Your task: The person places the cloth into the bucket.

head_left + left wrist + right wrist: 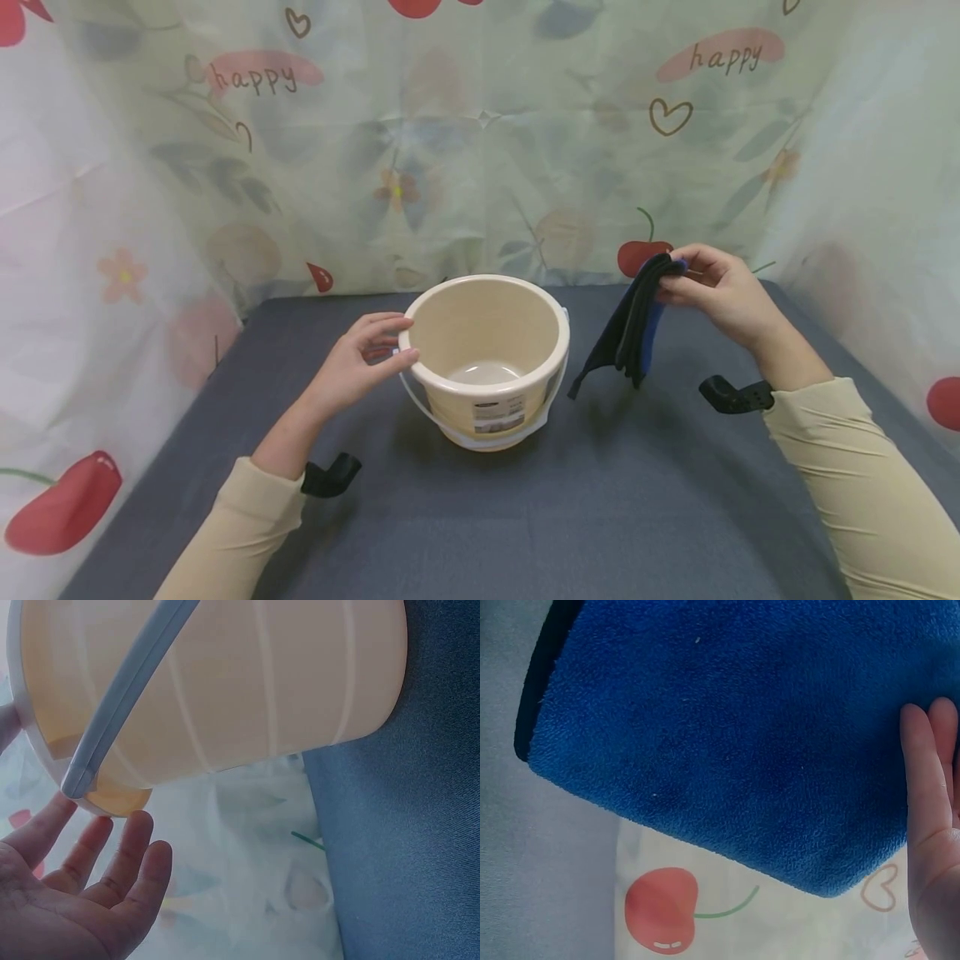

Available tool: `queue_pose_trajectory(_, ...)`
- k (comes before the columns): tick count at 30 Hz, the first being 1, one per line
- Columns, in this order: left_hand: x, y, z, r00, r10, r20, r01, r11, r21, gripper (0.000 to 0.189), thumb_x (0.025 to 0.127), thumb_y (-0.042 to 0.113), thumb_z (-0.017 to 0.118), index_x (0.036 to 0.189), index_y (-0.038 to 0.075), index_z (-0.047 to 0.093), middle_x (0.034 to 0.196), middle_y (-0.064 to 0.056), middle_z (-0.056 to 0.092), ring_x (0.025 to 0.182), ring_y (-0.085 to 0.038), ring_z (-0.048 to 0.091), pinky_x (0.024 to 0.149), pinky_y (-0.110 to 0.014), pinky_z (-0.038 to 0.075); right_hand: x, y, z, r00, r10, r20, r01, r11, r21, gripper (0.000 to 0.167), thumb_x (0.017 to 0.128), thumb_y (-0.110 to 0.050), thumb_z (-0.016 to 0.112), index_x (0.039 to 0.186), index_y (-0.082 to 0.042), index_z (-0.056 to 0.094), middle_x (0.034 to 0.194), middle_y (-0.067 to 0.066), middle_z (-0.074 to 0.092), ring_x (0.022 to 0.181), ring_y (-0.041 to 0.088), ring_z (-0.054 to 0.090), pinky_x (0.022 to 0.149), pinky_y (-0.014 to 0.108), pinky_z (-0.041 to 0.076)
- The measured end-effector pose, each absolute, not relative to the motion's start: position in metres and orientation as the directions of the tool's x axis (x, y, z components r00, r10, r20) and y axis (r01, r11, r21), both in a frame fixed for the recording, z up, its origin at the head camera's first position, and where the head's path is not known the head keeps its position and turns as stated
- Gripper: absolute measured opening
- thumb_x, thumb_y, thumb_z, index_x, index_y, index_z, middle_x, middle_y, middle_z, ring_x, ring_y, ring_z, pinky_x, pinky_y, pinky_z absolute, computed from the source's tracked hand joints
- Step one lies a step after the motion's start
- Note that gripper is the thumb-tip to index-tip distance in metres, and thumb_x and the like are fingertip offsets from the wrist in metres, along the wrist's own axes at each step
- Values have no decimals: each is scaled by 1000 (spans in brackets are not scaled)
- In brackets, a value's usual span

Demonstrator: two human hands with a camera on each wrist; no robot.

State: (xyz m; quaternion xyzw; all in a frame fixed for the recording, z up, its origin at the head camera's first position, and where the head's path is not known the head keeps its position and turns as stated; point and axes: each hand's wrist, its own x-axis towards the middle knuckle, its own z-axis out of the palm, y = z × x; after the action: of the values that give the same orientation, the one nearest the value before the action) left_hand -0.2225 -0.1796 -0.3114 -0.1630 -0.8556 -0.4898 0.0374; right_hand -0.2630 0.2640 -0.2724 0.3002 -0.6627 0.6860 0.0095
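A cream plastic bucket (447,403) stands upright, with a label (498,414) on its front and its pale handle (129,697) hanging down. My left hand (351,360) is at the left side of the rim, touching it with thumb and fingertips. Its fingers look loosely extended in the left wrist view. To the right of the bucket, my right hand (722,293) pinches a folded cloth (636,317) by its top, and the cloth hangs down above the table. One face is fluffy blue (705,750) with a dark edge; the other looks black.
Both things are over a dark grey-blue table (487,533). Printed curtains (480,167) with cherries and hearts enclose the back and sides. A black wrist camera mount (330,475) juts from the left cuff, another mount (735,394) from the right.
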Motion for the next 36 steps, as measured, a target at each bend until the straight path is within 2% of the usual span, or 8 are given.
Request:
queue_pose_trajectory(6, -223, -180, -311, -944, 243, 224, 316, 466, 826, 49, 84, 23, 70, 128, 7, 55, 137, -9, 43, 114, -29, 55, 103, -46, 45, -263, 264, -267, -810, -374, 451, -402, -206, -892, 26, 90, 13, 47, 101, -5, 62, 100, 1, 66, 89, 12, 68, 77, 24, 58)
queue_pose_trajectory(17, -223, -179, -310, -943, 243, 229, 320, 462, 827, 49, 84, 21, 70, 127, 5, 56, 136, -10, 44, 113, -29, 55, 102, -45, 45, -260, 261, -254, -788, -369, 494, -436, -233, -869, 28, 90, 13, 45, 103, -5, 61, 101, 2, 65, 90, 12, 67, 79, 25, 57)
queue_pose_trajectory(26, -223, -180, -309, -945, 241, 220, 311, 465, 829, 49, 84, 22, 70, 127, 6, 56, 136, -9, 44, 114, -29, 55, 103, -45, 45, -258, 256, -240, -743, -358, 565, -440, -373, -817, 31, 89, 18, 42, 105, -1, 62, 99, 7, 66, 90, 16, 68, 80, 28, 58)
queue_pose_trajectory(36, -223, -179, -309, -946, 241, 218, 311, 470, 826, 49, 84, 22, 70, 128, 7, 56, 137, -9, 44, 114, -29, 55, 103, -45, 45, -256, 247, -225, -729, -350, 588, -458, -389, -799, 27, 89, 15, 45, 105, 0, 61, 99, 6, 65, 88, 16, 68, 79, 27, 58)
